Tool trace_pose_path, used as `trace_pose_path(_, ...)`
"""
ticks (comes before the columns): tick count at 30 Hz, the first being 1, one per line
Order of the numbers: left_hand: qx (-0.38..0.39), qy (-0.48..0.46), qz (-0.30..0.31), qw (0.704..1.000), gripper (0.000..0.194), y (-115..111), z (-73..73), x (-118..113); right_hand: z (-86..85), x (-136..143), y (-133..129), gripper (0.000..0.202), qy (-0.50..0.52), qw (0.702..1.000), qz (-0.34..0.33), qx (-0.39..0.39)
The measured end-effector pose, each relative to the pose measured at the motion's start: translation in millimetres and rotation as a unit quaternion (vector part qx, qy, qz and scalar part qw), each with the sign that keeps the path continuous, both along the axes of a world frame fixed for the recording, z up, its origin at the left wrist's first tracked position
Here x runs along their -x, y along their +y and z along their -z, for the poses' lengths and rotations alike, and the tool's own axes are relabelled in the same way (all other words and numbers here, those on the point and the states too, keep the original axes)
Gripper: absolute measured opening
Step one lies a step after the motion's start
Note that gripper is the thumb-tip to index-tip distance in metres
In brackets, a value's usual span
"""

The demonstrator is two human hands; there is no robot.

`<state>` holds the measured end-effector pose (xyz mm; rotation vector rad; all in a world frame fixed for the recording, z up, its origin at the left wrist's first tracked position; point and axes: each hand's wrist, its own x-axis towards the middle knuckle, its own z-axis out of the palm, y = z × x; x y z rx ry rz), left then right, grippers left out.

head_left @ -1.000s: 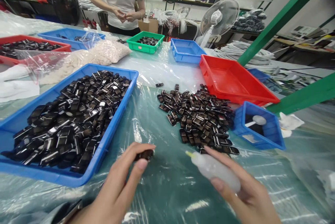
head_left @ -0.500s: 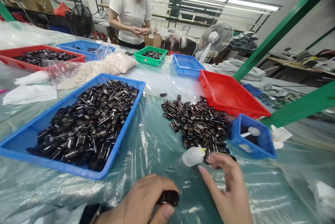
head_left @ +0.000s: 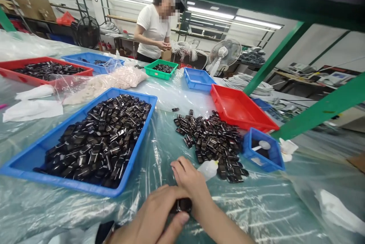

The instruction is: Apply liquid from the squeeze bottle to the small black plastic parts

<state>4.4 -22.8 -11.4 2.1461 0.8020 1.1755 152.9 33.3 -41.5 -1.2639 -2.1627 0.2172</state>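
A small glossy black plastic piece (head_left: 182, 206) is held between the thumb and curled fingers of my left hand (head_left: 156, 211), low in the view. My right hand (head_left: 191, 181) crosses just beyond it, back upward and fingers bent together toward the left. Its thumb and palm side are hidden, so anything in its grip is out of sight. Behind that hand lies a white squeeze bottle (head_left: 208, 169) with a yellowish tip, partly covered. A loose heap of similar black pieces (head_left: 211, 137) spreads over the plastic-covered table past the bottle.
To the left stands a large blue tray (head_left: 125, 183) full of black pieces. A small blue bin (head_left: 265, 166) with a white scoop and a red tray (head_left: 242, 111) are at the right. Green posts (head_left: 322, 107) slant there. A co-worker (head_left: 154, 27) stands across the table.
My right hand has swung left from beside the bottle and heap to just past my left hand, its fingers drawing together. My left hand keeps the black piece. The view has tilted slightly up.
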Motion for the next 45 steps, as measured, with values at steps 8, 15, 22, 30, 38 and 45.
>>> trace_pose_path(8,0.084,-0.027,-0.024,0.996,0.021,-2.7,-7.6,5.5,-70.5,-25.5,-36.5,0.017,0.235,0.942,-0.070,0.230)
trace_pose_path(15,0.070,-0.018,-0.002,0.997,0.019,1.3,-6.6,4.4,-75.2,-28.8,-51.2,0.022,0.450,0.760,-0.091,0.459)
trace_pose_path(22,0.022,-0.003,0.022,1.000,0.022,2.8,-2.3,5.1,-65.0,-23.8,-51.1,0.032,0.536,0.644,-0.104,0.536)
trace_pose_path(30,-0.056,0.035,-0.014,0.998,0.026,7.6,1.2,3.7,-60.4,-26.8,-50.5,0.035,0.541,0.624,-0.103,0.554)
trace_pose_path(38,-0.178,0.089,-0.040,0.979,0.028,6.2,-3.0,2.1,-47.3,-25.2,-51.0,0.044,0.477,0.666,-0.133,0.558)
trace_pose_path(45,-0.204,0.198,-0.358,0.889,0.036,31.6,-45.3,37.0,-54.9,-69.1,-49.7,0.044,0.295,0.945,0.073,-0.119)
